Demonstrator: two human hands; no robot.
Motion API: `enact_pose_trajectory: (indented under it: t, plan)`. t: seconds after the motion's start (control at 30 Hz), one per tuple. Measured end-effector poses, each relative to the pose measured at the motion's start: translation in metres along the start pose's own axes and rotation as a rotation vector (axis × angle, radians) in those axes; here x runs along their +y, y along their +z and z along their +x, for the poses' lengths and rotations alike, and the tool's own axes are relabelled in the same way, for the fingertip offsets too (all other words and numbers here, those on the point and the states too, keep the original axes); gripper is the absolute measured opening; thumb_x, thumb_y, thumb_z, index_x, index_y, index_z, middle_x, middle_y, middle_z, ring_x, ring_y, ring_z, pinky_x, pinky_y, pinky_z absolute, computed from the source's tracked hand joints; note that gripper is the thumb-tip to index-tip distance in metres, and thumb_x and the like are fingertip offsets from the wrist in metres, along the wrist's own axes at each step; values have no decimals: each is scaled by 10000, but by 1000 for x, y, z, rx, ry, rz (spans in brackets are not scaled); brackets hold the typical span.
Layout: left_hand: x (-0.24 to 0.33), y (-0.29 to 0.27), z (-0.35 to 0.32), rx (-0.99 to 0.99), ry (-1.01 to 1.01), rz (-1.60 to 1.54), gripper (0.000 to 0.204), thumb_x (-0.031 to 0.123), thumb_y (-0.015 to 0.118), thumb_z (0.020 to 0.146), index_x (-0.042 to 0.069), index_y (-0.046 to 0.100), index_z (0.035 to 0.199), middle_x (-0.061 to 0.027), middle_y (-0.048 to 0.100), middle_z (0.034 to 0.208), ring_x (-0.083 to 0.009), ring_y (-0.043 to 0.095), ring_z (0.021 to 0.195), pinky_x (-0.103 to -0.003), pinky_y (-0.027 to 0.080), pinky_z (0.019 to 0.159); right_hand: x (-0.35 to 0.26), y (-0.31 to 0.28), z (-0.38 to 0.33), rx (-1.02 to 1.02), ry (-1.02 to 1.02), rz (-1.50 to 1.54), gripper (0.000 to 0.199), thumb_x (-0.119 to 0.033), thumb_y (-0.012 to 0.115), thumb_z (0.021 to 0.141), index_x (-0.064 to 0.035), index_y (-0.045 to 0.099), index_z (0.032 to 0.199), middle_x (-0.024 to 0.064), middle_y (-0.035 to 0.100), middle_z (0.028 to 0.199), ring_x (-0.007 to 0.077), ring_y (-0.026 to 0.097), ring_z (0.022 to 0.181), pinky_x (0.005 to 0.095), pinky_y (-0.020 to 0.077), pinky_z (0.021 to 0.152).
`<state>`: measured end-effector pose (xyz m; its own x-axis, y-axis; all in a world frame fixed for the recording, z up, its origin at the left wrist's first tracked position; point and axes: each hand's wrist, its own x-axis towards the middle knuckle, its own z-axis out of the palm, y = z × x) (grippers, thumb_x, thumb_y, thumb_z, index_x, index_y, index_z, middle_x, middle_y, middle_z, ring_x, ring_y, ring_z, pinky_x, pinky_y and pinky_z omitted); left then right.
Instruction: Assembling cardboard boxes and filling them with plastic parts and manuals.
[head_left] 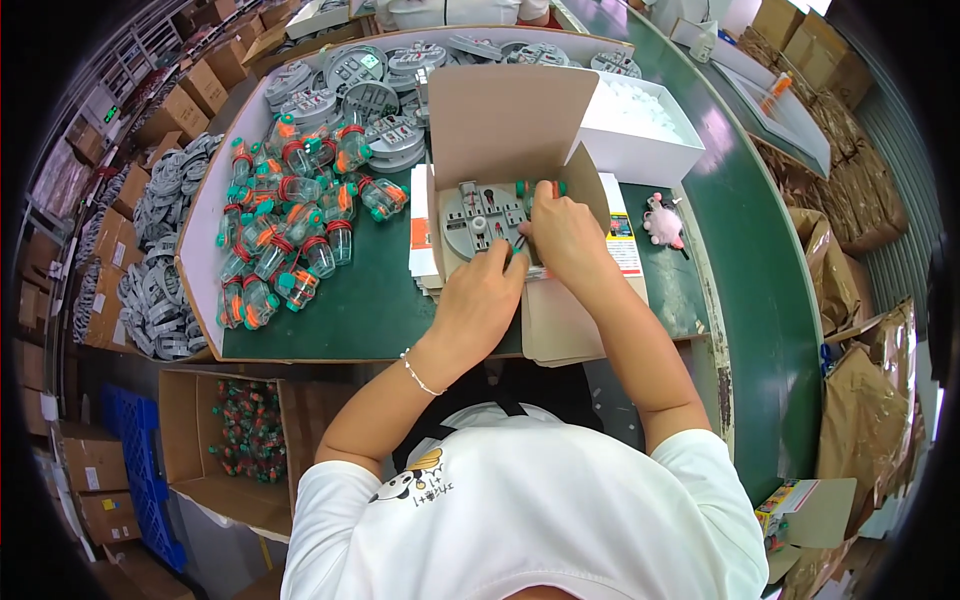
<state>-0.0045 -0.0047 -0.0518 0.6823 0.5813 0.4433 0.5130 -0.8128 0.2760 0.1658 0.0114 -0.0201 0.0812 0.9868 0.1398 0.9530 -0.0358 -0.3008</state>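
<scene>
An open cardboard box (pixel 505 105) stands before me with its lid raised. In it lies a round grey plastic disc (pixel 465 235) fitted with small black, red and grey parts. My left hand (pixel 482 298) reaches over the box's front edge, fingers pinched at the disc; a small dark green bit shows at the tips. Above the disc's right side, my right hand (pixel 565 235) has its fingers bent and closed; what they hold is hidden. Just behind its knuckles lies a clear jar with green and red ends (pixel 524 188), partly covered by the hand.
Several clear jars with green and orange parts (pixel 300 190) are heaped at left. Stacked grey discs (pixel 395 140) lie behind them. Right of the box are a white carton (pixel 640 145), printed cards (pixel 622 240) and a pink plush toy (pixel 663 222). Flat cardboard (pixel 565 320) lies in front.
</scene>
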Motion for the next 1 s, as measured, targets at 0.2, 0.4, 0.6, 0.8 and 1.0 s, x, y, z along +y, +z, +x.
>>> enact_pose_trajectory:
  t: [0.2,0.4,0.6,0.8,1.0]
  plan:
    - [5,2,3,226,24,107,222,24,712,820,-6,639,1028,-137,601,1035,-313,593,919,-422,491,792,10,0,-17,86,-39,-100,289,-152,725,879,39,546,1001,284,631,943,447,683,840,506,559,678]
    - [5,-6,1,233,44,-83,226,29,721,828,2,647,1039,-143,625,1112,-305,608,920,-399,503,794,14,-3,-27,280,-176,14,258,-154,765,857,24,626,984,176,627,982,364,694,767,468,552,625]
    - [-14,-52,-29,735,43,-109,234,62,735,850,29,655,1068,-118,665,1065,-267,636,943,-347,509,800,39,-37,-62,735,-43,185,199,-167,731,911,-18,681,1033,67,614,914,145,610,665,295,482,543]
    - [-48,-32,-30,690,-504,-550,219,109,724,875,18,649,1059,-123,667,991,-258,630,899,-354,502,806,75,1,-54,107,124,767,180,-179,630,943,0,630,928,66,601,790,155,543,614,309,445,590]
    - [-82,-43,-4,484,-412,-273,280,182,741,877,9,651,1079,-134,666,999,-268,618,913,-372,501,837,96,-28,-95,193,332,1088,178,-84,531,946,-53,588,780,-6,543,645,81,424,464,264,290,420]
